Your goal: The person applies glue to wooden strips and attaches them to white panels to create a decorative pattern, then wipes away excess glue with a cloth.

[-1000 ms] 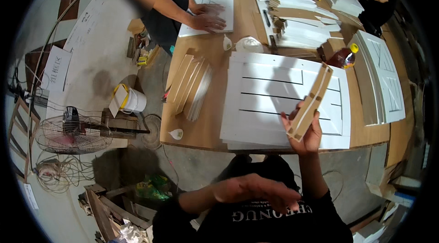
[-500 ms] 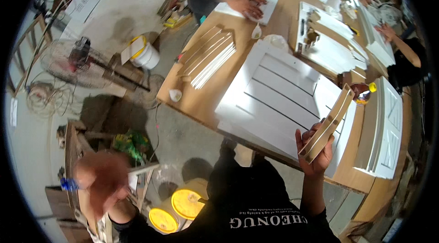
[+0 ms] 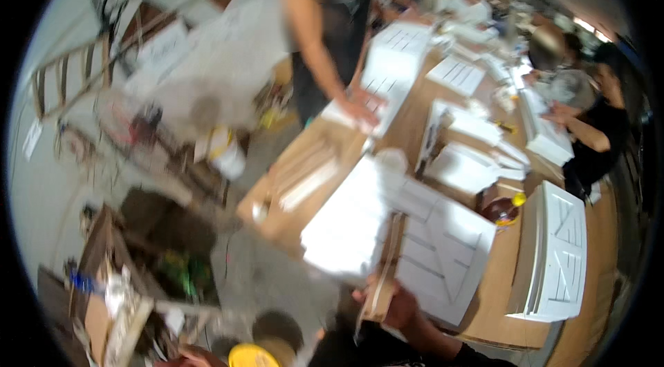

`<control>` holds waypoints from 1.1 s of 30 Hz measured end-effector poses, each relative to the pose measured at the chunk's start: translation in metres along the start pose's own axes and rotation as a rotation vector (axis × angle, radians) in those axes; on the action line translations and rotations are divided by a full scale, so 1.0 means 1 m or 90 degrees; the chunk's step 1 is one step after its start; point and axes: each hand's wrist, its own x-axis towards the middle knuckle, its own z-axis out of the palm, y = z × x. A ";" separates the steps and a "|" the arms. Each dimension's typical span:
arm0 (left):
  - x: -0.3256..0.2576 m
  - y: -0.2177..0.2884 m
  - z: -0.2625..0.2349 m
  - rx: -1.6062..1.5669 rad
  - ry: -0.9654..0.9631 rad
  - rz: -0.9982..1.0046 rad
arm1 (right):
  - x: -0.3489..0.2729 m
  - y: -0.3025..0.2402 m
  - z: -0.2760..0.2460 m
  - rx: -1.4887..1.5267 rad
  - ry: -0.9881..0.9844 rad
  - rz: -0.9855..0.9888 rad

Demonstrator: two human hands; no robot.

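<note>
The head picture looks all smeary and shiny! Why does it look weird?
In the head view, blur softens the brown strip, right hand and white bucket; in the head view, glare washes out part of the white panels; the head view's corners are black, from its fisheye lens.

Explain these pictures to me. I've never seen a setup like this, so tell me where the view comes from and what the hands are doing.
There is no machine here: a person works with bare hands. The view comes from a wide fisheye camera worn on the head, so straight edges look bent. The right hand holds a narrow brown strip. The left hand barely shows at the lower edge; whether it holds anything is unclear. On the table lie a white panel with dark lines, more strips and a bottle with a yellow cap. The hand beyond is a co-worker's.
</note>
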 end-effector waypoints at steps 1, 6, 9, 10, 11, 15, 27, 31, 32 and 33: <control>-0.005 -0.010 0.023 -0.089 -0.034 -0.077 | 0.000 0.005 -0.003 -0.035 0.117 0.012; -0.016 -0.020 0.065 -0.313 -0.105 -0.235 | 0.007 0.015 -0.005 -0.227 0.167 -0.012; -0.009 -0.032 0.069 -0.387 -0.149 -0.252 | 0.005 0.009 -0.005 -0.193 0.202 -0.003; -0.011 -0.036 0.069 -0.405 -0.156 -0.264 | 0.004 0.014 -0.011 -0.169 0.171 -0.019; -0.014 -0.040 0.069 -0.427 -0.159 -0.281 | 0.004 0.019 -0.014 -0.146 0.140 -0.035; -0.025 -0.052 0.062 -0.512 -0.153 -0.363 | 0.000 0.035 -0.008 -0.387 0.250 -0.143; -0.001 -0.134 0.112 -0.726 -0.363 -0.254 | 0.016 0.025 -0.001 -0.383 -0.032 -0.258; 0.011 -0.114 0.066 -0.510 -0.377 0.156 | 0.016 0.045 0.039 -0.306 0.225 -0.257; 0.014 -0.114 0.050 -0.551 -0.343 0.310 | 0.014 0.046 0.029 -0.320 0.152 -0.260; 0.019 -0.119 0.059 -0.895 -0.498 0.356 | 0.015 0.050 0.018 -0.329 0.074 -0.254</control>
